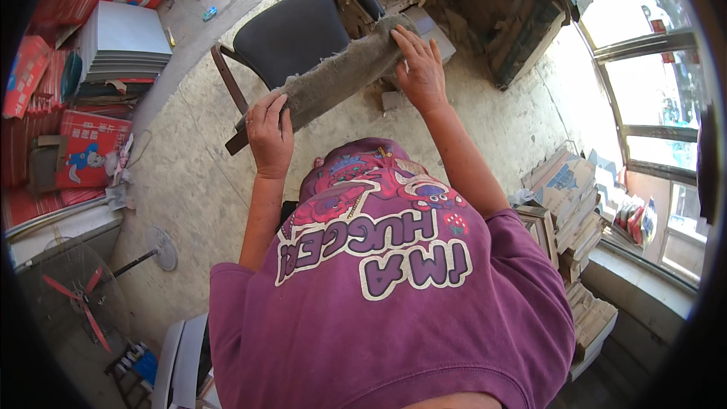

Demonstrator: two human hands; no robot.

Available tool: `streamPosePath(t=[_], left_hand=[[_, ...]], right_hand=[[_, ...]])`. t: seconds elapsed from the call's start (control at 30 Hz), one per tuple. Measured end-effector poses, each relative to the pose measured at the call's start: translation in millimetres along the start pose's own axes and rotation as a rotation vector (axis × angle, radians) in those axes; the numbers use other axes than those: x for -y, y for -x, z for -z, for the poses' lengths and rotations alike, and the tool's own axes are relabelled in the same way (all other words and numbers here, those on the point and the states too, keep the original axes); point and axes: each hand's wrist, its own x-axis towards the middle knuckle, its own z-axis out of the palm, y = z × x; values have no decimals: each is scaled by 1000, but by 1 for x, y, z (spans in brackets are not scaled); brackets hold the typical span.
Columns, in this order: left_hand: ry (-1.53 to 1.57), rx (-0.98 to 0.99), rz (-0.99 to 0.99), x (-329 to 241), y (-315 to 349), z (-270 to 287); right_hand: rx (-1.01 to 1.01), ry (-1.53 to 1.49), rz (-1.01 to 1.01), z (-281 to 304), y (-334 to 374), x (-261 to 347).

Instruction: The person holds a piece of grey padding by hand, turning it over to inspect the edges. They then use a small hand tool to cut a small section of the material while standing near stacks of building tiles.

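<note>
Held out in front of me is a long, narrow grey felt-covered board (341,76) with a ragged far edge. It slants up from left to right. Near its left end my left hand (269,132) grips it, fingers bent over the top and thumb along the near side. Toward the right end my right hand (419,68) holds it, its fingers laid over the surface; the thumb side is partly hidden. Just beyond the board stands a black chair (288,34) with dark armrests.
Stacked red packages (91,148) and a pile of white sheets (125,30) line the left side. A fan with red blades (78,295) stands lower left. Piled cartons (564,189) are by the windows at right. A dark worn cabinet (492,7) stands at the far right.
</note>
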Motion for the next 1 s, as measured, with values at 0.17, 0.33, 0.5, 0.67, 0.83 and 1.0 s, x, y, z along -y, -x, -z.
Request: streamPosePath(t=[0.17,0.33,0.5,0.67,0.83,1.0], left_hand=[[-87,1,10,-1,-1,6],[-85,1,13,-1,-2,6],[-92,-6,-2,-3,-6,4],[-75,-7,12,-4,-8,3],[-85,-28,30,-3,-7,4],[-124,-50,112,4,-1,9]], right_hand=[[-6,-17,5,3,-1,-1],[-31,-2,5,3,-2,-2],[-31,3,9,5,-2,-3],[-15,-6,13,6,-3,-8],[-38,-16,6,6,-4,-8],[-112,-129,-14,3,-10,-13]])
